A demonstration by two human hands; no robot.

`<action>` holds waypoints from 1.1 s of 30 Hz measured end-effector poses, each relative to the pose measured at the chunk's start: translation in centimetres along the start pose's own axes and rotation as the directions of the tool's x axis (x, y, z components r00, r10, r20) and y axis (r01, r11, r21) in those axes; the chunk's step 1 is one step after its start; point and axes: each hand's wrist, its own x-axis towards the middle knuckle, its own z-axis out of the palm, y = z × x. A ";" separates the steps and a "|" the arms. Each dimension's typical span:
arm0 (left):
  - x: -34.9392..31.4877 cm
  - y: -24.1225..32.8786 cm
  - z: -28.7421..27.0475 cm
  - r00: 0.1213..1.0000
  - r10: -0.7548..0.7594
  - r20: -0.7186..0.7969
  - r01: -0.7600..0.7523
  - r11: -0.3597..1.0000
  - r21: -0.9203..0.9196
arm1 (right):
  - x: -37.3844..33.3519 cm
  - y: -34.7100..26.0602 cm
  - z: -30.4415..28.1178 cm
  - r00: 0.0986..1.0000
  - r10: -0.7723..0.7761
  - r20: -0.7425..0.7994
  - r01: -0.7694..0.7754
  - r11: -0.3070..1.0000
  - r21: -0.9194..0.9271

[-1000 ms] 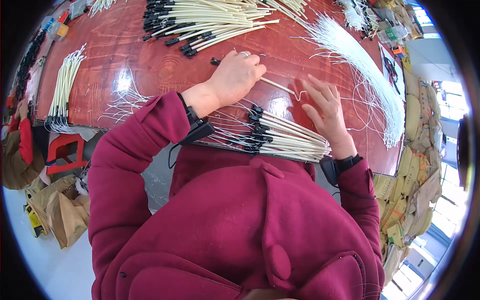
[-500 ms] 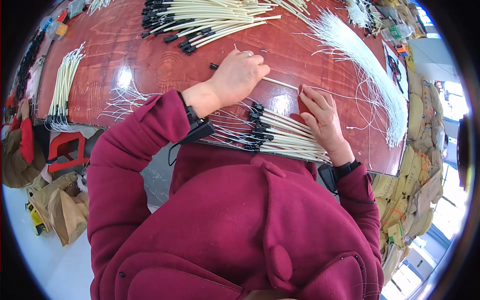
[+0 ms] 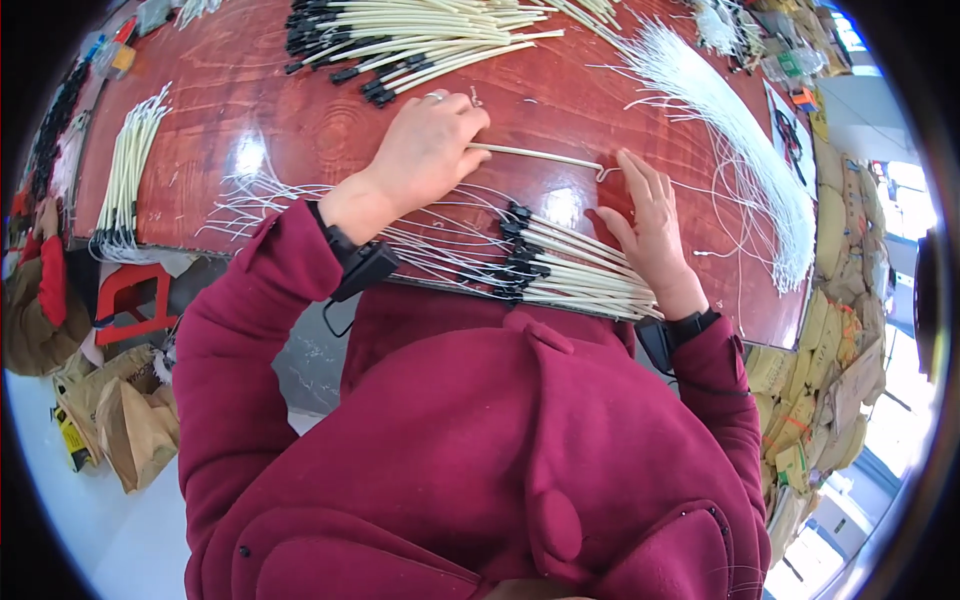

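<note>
A thin cream tube [image 3: 540, 154] lies across the red table. My left hand [image 3: 425, 145] is closed round its left end, which the fingers hide. At the tube's right end a white wire [image 3: 603, 172] makes a small kink and runs under the fingertips of my right hand [image 3: 652, 220]. That hand is open, its fingers stretched out and the thumb well apart. Nearer to me, between both hands, lies a bundle of cream tubes [image 3: 585, 270] with black connectors [image 3: 518, 250]. Thin white wires [image 3: 435, 245] trail leftward from the connectors.
A large pile of cream tubes with black ends [image 3: 420, 35] lies at the far side. A long bundle of white wires [image 3: 740, 140] spreads on the right. Another tube bundle [image 3: 130, 165] lies at left. Beyond the table's left edge is a red stool [image 3: 135, 300].
My left hand has moved left along the tube, baring more of it. My right thumb has spread away from the fingers, and the wire now shows a kink at the tube's end.
</note>
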 end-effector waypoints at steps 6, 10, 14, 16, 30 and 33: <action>1.1 0.5 1.4 0.993 0.101 0.053 -0.103 0.994 0.027 | 1.7 -0.5 0.2 0.996 -0.021 -0.085 0.018 0.999 -0.043; 1.4 0.7 1.8 0.988 0.138 0.062 -0.144 0.983 0.113 | 2.5 0.3 0.5 0.997 -0.021 -0.073 0.017 0.998 -0.055; 1.3 0.7 1.8 0.987 0.152 0.048 -0.156 0.981 0.118 | 2.8 1.8 1.3 0.995 0.095 -0.029 -0.094 0.995 0.012; 1.3 0.7 1.8 0.988 0.146 0.054 -0.152 0.981 0.123 | 3.0 1.7 1.3 0.996 0.084 -0.032 -0.083 0.996 0.039; 1.2 0.6 1.6 0.987 0.145 0.066 -0.152 0.980 0.125 | 1.7 1.9 0.4 0.993 -0.032 -0.110 0.030 0.999 -0.025; 1.2 0.6 1.7 0.986 0.160 0.046 -0.164 0.981 0.104 | 2.0 1.7 0.7 0.996 0.010 -0.084 -0.014 0.999 -0.050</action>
